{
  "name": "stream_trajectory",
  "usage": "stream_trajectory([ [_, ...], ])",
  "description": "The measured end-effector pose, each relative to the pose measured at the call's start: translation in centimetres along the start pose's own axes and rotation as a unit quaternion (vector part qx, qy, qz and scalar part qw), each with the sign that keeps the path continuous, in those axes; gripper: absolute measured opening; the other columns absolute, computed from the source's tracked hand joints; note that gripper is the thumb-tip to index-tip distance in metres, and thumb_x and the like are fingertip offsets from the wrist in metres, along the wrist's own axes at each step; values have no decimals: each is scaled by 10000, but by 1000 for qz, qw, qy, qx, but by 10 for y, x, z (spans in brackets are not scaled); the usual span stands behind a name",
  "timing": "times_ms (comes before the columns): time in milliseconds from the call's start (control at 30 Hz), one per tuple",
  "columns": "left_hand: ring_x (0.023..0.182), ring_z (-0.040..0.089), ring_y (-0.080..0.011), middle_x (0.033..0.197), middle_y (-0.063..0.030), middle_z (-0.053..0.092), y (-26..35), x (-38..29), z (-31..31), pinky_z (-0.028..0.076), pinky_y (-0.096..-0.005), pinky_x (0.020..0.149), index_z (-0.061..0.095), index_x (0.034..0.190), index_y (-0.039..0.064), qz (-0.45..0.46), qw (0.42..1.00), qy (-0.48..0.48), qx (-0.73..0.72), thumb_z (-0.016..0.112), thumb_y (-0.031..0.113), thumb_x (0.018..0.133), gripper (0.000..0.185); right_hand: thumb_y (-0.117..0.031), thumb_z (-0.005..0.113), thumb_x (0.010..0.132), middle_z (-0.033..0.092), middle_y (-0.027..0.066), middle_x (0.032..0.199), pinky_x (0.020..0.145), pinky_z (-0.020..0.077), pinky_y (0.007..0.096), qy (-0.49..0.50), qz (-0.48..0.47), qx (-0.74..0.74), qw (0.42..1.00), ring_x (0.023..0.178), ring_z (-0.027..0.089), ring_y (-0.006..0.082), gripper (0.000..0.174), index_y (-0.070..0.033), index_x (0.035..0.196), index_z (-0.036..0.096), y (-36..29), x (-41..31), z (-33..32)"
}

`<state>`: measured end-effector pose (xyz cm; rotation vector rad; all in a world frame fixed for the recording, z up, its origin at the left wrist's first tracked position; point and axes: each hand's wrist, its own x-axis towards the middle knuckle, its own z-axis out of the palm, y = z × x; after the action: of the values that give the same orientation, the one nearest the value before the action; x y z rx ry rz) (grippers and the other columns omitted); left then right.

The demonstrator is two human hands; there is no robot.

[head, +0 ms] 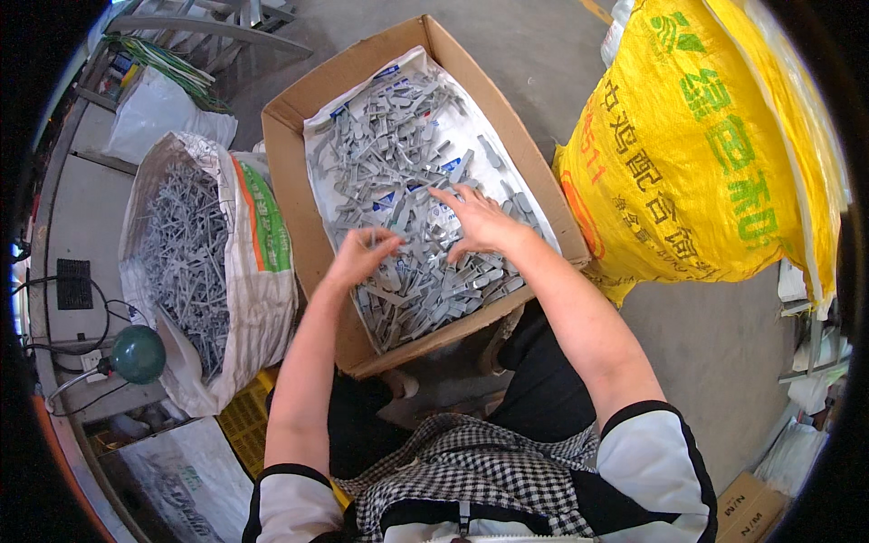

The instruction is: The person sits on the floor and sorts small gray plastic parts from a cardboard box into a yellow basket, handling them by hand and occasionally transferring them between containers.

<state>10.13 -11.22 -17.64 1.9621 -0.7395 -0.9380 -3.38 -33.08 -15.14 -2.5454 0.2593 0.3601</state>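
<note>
An open cardboard box (557, 203) stands before me, lined with a white printed sack (492, 129). Many small grey plastic parts (387, 136) lie heaped on the liner. My left hand (366, 254) is over the box's left part, thumb and fingers nearly together; it is blurred, and whether a part is between them cannot be told. To its right, my right hand (478, 220) reaches over the heap with spread fingers, palm down, the fingertips close to the parts. Nothing is seen held in it.
A white woven sack (261, 326) full of thin grey plastic pieces stands left of the box. A large yellow woven sack (652, 149) stands at the right. At the far left are a green round knob (138, 354) and black cables. A cardboard carton (747, 506) lies lower right.
</note>
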Motion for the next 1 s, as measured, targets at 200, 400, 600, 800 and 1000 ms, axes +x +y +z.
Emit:
stream_trajectory([
  [200, 545, 424, -44, 777, -45, 613, 84, -37, -30, 309, -197, 475, 646, 1037, -23, 113, 900, -87, -412, 650, 98, 883, 195, -360, 716, 819, 481, 202, 1300, 1019, 404, 384, 21, -172, 323, 930, 1235, 470, 280, 654, -40, 1320, 443, -10, 22, 23],
  [400, 531, 424, -55, 759, -26, 550, 79, -25, -5, 317, -220, 472, 636, 904, 12, 141, 942, 256, -165, 494, 332, 995, 361, -128, 551, 909, 634, 114, 809, 747, 505, 351, 178, -170, 5, 969, 814, 648, 291, 170, 12, 1006, 545, -34, 7, 12],
  [600, 521, 458, -116, 741, -64, 595, 27, 13, -9, 338, -257, 463, 574, 813, 76, -35, 838, 103, -535, 442, 392, 1003, 392, -43, 511, 814, 607, 161, 931, 796, 474, 388, 390, -256, -62, 882, 889, 628, 316, 139, -17, 946, 546, -31, -9, -17],
  [800, 468, 527, -143, 601, -43, 568, -51, 47, 71, 377, -301, 423, 613, 1018, 12, -178, 981, 76, -18, 611, 324, 915, 329, -109, 473, 888, 578, 161, 1090, 925, 417, 536, -20, 162, -255, 953, 1094, 572, 316, 298, -18, 1159, 558, 7, -15, 4],
  [1000, 456, 457, -109, 555, -16, 492, -94, 73, 67, 360, -290, 416, 606, 894, 16, -37, 987, 153, 34, 583, 295, 940, 284, -154, 792, 685, 460, 172, 1312, 1026, 326, 587, 11, 45, -79, 996, 1317, 380, 345, 837, -203, 1413, 383, -10, -2, -15],
])
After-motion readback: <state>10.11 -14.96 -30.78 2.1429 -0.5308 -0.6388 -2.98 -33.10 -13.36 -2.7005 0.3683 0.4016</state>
